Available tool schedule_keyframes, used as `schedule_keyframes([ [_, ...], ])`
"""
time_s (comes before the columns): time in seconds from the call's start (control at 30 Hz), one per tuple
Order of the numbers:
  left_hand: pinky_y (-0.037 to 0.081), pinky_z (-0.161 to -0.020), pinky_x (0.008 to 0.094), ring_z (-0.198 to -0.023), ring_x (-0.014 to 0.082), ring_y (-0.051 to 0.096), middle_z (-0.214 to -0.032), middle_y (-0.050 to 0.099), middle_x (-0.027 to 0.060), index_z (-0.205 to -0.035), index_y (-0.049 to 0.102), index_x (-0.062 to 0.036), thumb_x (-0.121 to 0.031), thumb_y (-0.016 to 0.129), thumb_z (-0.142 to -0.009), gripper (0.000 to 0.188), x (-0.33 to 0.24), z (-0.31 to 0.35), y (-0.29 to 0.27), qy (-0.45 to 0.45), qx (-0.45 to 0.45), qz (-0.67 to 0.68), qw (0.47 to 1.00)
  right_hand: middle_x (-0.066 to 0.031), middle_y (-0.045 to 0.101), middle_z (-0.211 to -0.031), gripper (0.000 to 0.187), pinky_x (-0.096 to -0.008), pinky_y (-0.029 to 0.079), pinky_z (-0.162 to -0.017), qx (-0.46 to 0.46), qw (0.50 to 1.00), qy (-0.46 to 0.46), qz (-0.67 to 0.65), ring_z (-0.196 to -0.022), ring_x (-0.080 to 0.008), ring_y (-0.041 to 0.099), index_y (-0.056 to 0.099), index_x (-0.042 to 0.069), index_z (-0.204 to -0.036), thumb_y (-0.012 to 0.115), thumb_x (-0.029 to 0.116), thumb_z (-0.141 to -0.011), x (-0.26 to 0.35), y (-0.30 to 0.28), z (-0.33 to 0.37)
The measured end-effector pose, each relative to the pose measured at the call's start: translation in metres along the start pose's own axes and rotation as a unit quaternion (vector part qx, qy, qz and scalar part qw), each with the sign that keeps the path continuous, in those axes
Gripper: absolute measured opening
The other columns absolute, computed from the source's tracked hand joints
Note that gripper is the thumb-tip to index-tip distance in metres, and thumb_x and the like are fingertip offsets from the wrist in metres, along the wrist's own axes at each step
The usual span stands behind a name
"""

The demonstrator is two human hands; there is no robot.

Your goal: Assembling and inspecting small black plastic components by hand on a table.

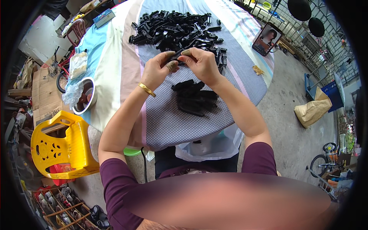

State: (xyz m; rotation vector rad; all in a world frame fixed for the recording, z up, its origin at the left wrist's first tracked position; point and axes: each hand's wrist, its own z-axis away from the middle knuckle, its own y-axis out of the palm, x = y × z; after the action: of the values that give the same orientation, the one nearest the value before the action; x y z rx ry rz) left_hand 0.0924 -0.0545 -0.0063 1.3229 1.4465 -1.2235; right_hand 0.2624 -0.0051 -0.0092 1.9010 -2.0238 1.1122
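A small dark part (177,55) is pinched between the fingertips of both my hands, above the cloth-covered table (161,122). My left hand (155,71), with a gold bangle at its wrist, grips one end; my right hand (204,66) grips the other. Their fingertips look darkly smudged. Just beyond them spreads a heap of black plastic parts (172,28), slim and clip-like. Nearer to me, below my right hand, lies a small bunch of black, fuzzy-looking strips (195,100). Exactly what the held part is cannot be made out; the fingers cover much of it.
A phone (267,39) stands at the table's right edge near a dry leaf (258,70). A metal bowl (90,96) and plastic bag (73,94) sit at the left. A white bag (209,147) hangs over my lap. Left of me stands a yellow chair (78,143).
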Motion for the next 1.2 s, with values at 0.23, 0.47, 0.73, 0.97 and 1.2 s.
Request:
schedule_keyframes([
  [0.23,0.050,-0.073,0.0235,-0.083,0.0127,0.062,-0.099,0.064,0.0087,-0.117,0.051,0.0039,0.003,0.057,-0.083,0.035,-0.002,-0.001,-0.008,0.067,0.010,-0.180,0.981,-0.0121,0.061,-0.101,0.057,-0.0303,0.049,-0.075,0.033,0.984,-0.098,0.146,-0.090,-0.0183,0.059,0.058,0.003,-0.110,0.079,0.031,-0.064,-0.004,-0.019,-0.010],
  [0.47,0.048,-0.067,0.0274,-0.075,0.0178,0.063,-0.086,0.065,0.0131,-0.110,0.057,-0.0019,0.004,0.062,-0.075,0.036,-0.018,0.006,-0.005,0.163,0.010,-0.310,0.936,-0.0107,0.064,-0.089,0.042,-0.0302,0.048,-0.071,0.186,0.979,0.051,0.060,-0.079,-0.0208,0.061,0.062,0.003,-0.100,0.077,0.022,-0.066,-0.001,-0.019,-0.007],
  [0.73,0.049,-0.064,0.0272,-0.068,0.0184,0.061,-0.082,0.064,0.0130,-0.107,0.059,-0.0018,0.003,0.063,-0.075,0.033,-0.017,0.006,-0.005,0.244,0.005,-0.301,0.922,-0.0051,0.066,-0.079,0.029,-0.0243,0.047,-0.061,0.171,0.982,0.076,0.009,-0.071,-0.0133,0.060,0.065,0.004,-0.093,0.075,0.018,-0.070,0.000,-0.024,-0.008],
  [0.97,0.048,-0.071,0.0298,-0.077,0.0196,0.058,-0.088,0.064,0.0074,-0.104,0.063,-0.0053,-0.015,0.072,-0.074,0.032,-0.024,0.013,0.006,0.130,0.198,-0.264,0.935,-0.0047,0.065,-0.082,0.030,-0.0223,0.049,-0.060,0.095,0.968,0.222,-0.071,-0.064,-0.0092,0.058,0.064,0.000,-0.095,0.066,0.027,-0.082,-0.032,-0.070,-0.022],
  [1.2,0.047,-0.070,0.0281,-0.075,0.0153,0.059,-0.084,0.064,0.0071,-0.102,0.065,-0.0064,-0.020,0.061,-0.085,0.022,-0.014,-0.020,0.016,0.064,0.137,-0.216,0.965,-0.0053,0.060,-0.083,0.029,-0.0302,0.049,-0.069,0.380,0.903,0.104,0.170,-0.079,-0.0181,0.059,0.068,0.011,-0.094,0.068,0.011,-0.065,-0.026,-0.072,-0.010],
])
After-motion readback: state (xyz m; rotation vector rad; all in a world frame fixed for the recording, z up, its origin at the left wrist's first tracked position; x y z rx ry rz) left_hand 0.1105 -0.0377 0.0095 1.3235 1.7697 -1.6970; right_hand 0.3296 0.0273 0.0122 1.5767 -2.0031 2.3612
